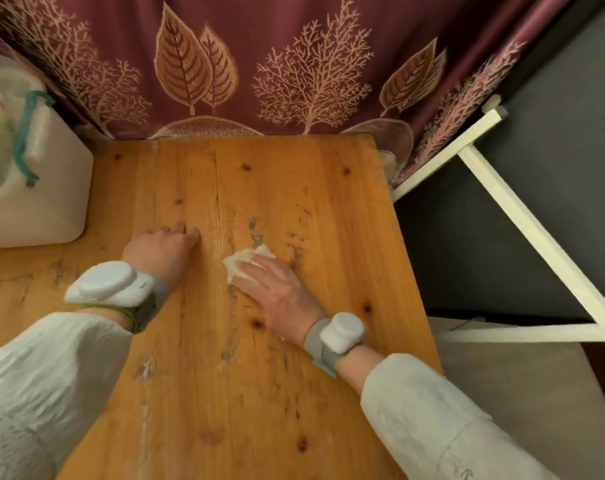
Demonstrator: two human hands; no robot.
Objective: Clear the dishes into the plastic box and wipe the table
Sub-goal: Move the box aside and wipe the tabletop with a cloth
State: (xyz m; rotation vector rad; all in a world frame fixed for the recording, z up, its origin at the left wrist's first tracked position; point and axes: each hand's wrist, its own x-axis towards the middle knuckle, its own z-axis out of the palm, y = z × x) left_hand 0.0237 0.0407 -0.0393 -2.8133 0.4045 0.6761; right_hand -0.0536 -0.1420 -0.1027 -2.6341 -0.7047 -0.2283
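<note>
A white crumpled cloth (241, 260) lies on the wooden table (329, 202) near its middle. My right hand (277, 289) lies flat on the cloth with straight fingers and presses it onto the wood. My left hand (160, 249) rests on the table to the left of the cloth, fingers bent, holding nothing. Grey smears mark the wood just beyond the cloth. A white plastic box (41, 202) with a teal clip stands at the table's left edge; its contents are blurred.
A maroon curtain (294, 64) with leaf and tree patterns hangs right behind the table's far edge. To the right of the table stands a white frame (523, 216) against a dark wall. The table's right edge drops off beside it.
</note>
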